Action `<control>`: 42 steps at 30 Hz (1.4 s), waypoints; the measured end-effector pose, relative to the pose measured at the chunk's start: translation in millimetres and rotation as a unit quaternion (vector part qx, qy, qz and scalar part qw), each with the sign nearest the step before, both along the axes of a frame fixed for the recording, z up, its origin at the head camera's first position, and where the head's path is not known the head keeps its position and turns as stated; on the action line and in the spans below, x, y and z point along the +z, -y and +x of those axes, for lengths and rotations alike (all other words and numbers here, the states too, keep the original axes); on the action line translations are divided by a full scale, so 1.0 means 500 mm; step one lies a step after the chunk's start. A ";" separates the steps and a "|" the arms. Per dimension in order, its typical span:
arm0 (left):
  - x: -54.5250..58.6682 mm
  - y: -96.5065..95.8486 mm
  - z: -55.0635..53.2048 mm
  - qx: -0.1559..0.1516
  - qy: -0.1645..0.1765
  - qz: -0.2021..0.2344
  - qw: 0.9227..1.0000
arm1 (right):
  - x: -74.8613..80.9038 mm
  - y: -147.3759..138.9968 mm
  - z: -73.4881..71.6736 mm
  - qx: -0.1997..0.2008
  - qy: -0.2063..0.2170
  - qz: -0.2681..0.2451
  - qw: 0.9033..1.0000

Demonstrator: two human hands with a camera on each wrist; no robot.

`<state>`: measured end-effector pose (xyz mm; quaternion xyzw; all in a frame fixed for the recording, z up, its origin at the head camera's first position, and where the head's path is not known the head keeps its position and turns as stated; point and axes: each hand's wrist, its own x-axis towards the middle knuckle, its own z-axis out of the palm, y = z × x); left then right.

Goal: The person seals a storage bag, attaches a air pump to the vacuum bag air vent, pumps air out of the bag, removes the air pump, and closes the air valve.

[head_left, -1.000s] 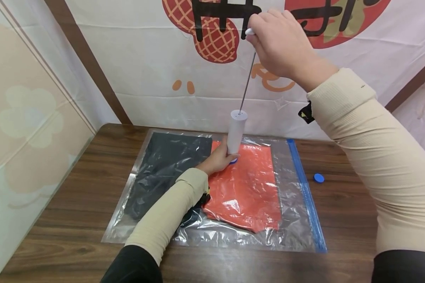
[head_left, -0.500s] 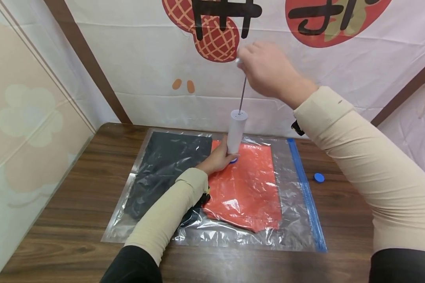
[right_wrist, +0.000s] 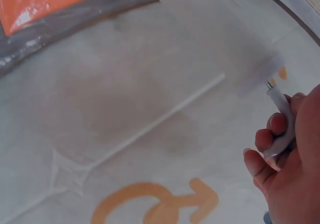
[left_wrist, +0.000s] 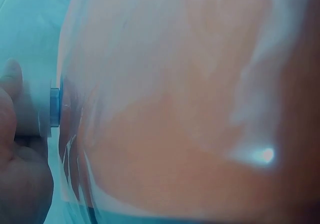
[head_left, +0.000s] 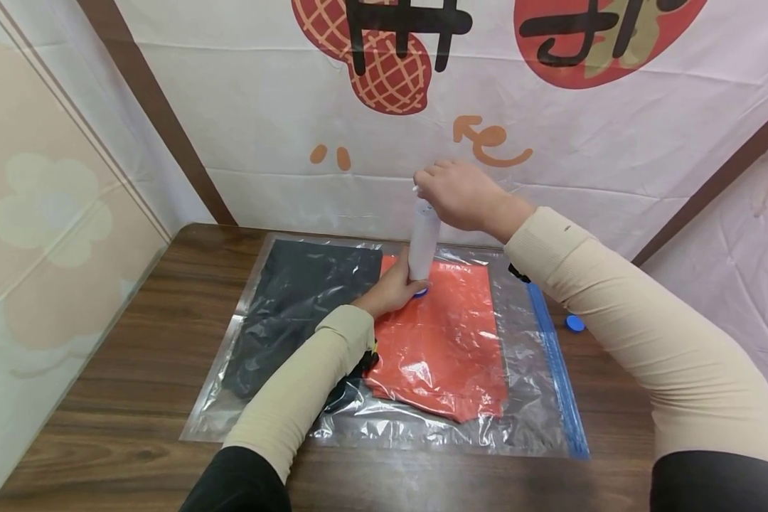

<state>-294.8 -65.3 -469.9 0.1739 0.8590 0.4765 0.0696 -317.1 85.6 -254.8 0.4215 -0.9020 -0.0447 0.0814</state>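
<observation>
- The white plastic cylinder-shaped hand pump [head_left: 425, 238] stands roughly upright over the far part of a clear plastic bag [head_left: 531, 398], its base at a blue round fitting [head_left: 420, 292], above the folded red fabric [head_left: 441, 334]; the folded black fabric [head_left: 307, 306] lies to the left.
- The pump looks light, stiff and smooth, perhaps slippery; the low barrel and the top handle seem the best holds. The bag looks thin, soft and easily creased.
- The left hand [head_left: 393, 284] curls round the barrel's lower end; its far fingers are partly hidden.
- The right hand [head_left: 457, 192] closes its fingers round the curved white plastic handle [right_wrist: 289, 128], close above the barrel's top; blur there makes the exact gap hard to judge.
</observation>
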 end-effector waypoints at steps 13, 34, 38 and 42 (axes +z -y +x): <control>-0.001 0.000 0.001 -0.003 -0.006 0.000 1.000 | 0.002 -0.002 -0.002 0.001 0.002 0.005 1.000; -0.004 0.000 0.000 0.001 -0.004 -0.004 1.000 | 0.226 -0.025 0.016 -0.059 -0.122 -0.138 0.981; -0.004 0.001 0.000 0.000 -0.005 -0.004 1.000 | 0.230 -0.022 0.019 -0.061 -0.123 -0.142 0.980; -0.004 0.002 0.000 -0.001 -0.008 -0.004 1.000 | 0.222 -0.018 0.020 -0.049 -0.120 -0.138 0.982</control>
